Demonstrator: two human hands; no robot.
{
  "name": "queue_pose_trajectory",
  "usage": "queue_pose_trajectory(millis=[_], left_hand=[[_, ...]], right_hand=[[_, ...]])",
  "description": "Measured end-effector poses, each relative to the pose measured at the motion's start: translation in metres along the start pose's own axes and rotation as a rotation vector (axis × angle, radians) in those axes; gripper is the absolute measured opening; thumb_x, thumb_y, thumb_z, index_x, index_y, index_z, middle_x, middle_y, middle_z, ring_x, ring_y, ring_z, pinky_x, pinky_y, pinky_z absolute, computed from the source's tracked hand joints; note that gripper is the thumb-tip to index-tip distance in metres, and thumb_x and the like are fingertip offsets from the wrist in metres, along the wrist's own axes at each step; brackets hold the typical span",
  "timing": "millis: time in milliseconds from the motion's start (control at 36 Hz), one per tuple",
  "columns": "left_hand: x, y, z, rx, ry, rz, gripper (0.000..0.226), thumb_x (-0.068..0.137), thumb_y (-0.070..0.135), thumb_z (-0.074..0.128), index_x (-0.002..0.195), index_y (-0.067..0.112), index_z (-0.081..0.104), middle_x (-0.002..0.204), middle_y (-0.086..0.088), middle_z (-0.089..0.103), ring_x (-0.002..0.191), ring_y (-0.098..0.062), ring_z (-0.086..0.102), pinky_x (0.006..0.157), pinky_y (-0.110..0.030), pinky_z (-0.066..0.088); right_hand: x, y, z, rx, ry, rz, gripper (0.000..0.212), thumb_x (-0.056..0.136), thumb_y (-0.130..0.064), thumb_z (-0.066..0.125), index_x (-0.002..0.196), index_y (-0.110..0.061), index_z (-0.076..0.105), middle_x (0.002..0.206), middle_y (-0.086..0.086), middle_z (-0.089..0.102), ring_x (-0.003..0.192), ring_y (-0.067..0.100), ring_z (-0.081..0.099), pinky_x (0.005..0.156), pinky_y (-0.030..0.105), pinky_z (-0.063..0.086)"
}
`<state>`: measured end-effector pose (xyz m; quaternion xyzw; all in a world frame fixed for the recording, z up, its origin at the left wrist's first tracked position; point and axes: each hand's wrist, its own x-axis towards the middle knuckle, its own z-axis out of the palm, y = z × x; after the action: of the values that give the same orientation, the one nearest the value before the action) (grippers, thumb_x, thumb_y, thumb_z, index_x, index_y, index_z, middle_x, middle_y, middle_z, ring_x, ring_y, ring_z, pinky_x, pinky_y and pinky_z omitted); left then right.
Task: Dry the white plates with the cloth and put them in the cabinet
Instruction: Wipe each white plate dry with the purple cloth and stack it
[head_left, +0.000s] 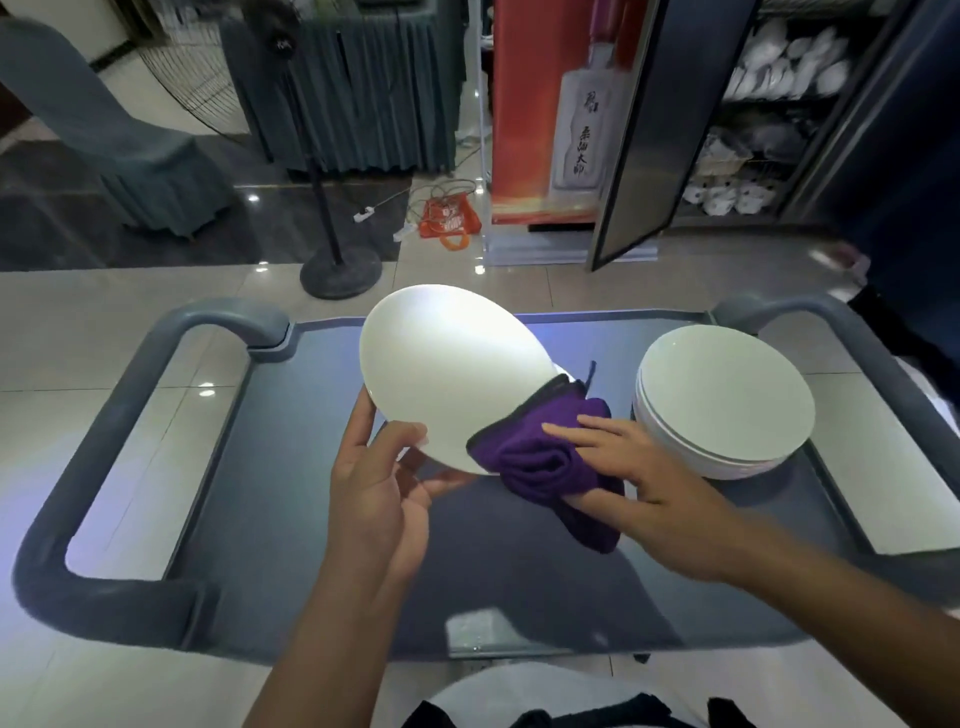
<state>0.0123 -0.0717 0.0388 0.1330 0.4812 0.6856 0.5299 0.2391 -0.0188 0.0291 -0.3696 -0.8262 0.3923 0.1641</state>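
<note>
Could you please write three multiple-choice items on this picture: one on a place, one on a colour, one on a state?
1. Where is the stack of plates?
A. on the cart's right side
B. on the floor
C. inside the cabinet

2. What colour is the cloth?
A. yellow
B. purple
C. white

3. How is the cabinet door?
A. closed
B. removed
C. open

Answers: 1 A, it rests on the cart tray, right side. 2 B, the cloth on the held plate is purple. 3 C, the door is swung out, showing shelves.

One held plate (452, 364), one cloth (540, 457), one stack (727, 405)
</note>
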Motion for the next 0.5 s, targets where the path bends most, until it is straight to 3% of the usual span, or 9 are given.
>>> queue_pose_trajectory(millis=[56, 83, 139, 194, 278, 389, 500], left_hand=[[0.006, -0.002, 0.001, -0.004, 0.016, -0.011, 0.062, 0.090, -0.006, 0.050, 0.140, 0.029, 0.060, 0.138, -0.004, 0.063, 0.116, -0.035, 0.064, 0.067, -0.047, 0.061], [0.009, -0.002, 0.002, -0.006, 0.017, -0.012, 0.061, 0.090, -0.006, 0.051, 0.140, 0.029, 0.060, 0.140, -0.004, 0.062, 0.117, -0.035, 0.064, 0.070, -0.050, 0.061], [0.013, -0.003, 0.002, -0.001, 0.009, -0.013, 0.060, 0.091, -0.005, 0.051, 0.140, 0.029, 0.061, 0.141, -0.003, 0.061, 0.115, -0.031, 0.066, 0.074, -0.054, 0.061], [0.016, -0.005, 0.002, 0.007, 0.002, -0.020, 0.061, 0.091, -0.005, 0.051, 0.139, 0.030, 0.061, 0.139, -0.001, 0.063, 0.108, -0.026, 0.070, 0.075, -0.055, 0.061], [0.015, -0.012, 0.004, 0.010, -0.015, -0.064, 0.062, 0.091, -0.005, 0.053, 0.138, 0.033, 0.062, 0.135, 0.000, 0.065, 0.109, -0.027, 0.069, 0.073, -0.054, 0.062], [0.006, -0.024, 0.014, 0.048, -0.040, -0.145, 0.060, 0.093, -0.004, 0.056, 0.140, 0.033, 0.061, 0.130, 0.000, 0.066, 0.107, -0.030, 0.068, 0.068, -0.052, 0.062], [-0.003, -0.038, 0.026, 0.063, -0.092, -0.233, 0.058, 0.094, -0.006, 0.054, 0.139, 0.031, 0.062, 0.123, 0.000, 0.067, 0.109, -0.033, 0.066, 0.065, -0.051, 0.062]], right_hand=[[-0.005, -0.003, -0.014, 0.101, -0.045, -0.004, 0.025, 0.100, -0.035, 0.055, 0.120, -0.029, 0.070, 0.121, -0.013, 0.068, 0.118, 0.013, 0.055, 0.105, 0.028, 0.041], [-0.007, -0.003, -0.023, 0.142, -0.029, 0.021, 0.022, 0.102, -0.028, 0.056, 0.115, -0.026, 0.073, 0.113, -0.008, 0.071, 0.109, 0.014, 0.060, 0.099, 0.032, 0.046], [-0.012, 0.002, -0.037, 0.252, 0.081, 0.112, 0.025, 0.101, -0.015, 0.058, 0.106, -0.031, 0.077, 0.103, -0.008, 0.075, 0.096, 0.006, 0.065, 0.090, 0.026, 0.050], [-0.014, 0.009, -0.046, 0.323, 0.240, 0.238, 0.025, 0.098, -0.013, 0.061, 0.099, -0.030, 0.079, 0.093, -0.005, 0.076, 0.086, 0.006, 0.064, 0.083, 0.030, 0.051], [-0.011, 0.022, -0.060, -0.058, 0.497, 0.348, 0.016, 0.097, -0.026, 0.062, 0.096, -0.024, 0.078, 0.083, -0.002, 0.074, 0.078, 0.015, 0.065, 0.074, 0.033, 0.048], [0.003, 0.026, -0.071, -0.476, 0.732, 0.346, 0.022, 0.097, -0.030, 0.058, 0.082, -0.014, 0.064, 0.065, -0.005, 0.055, 0.064, 0.025, 0.052, 0.063, 0.033, 0.031], [0.023, 0.016, -0.061, -0.523, 0.833, 0.204, 0.011, 0.086, -0.020, 0.065, 0.093, -0.011, 0.067, 0.095, 0.002, 0.066, 0.077, 0.023, 0.056, 0.064, 0.031, 0.035]])
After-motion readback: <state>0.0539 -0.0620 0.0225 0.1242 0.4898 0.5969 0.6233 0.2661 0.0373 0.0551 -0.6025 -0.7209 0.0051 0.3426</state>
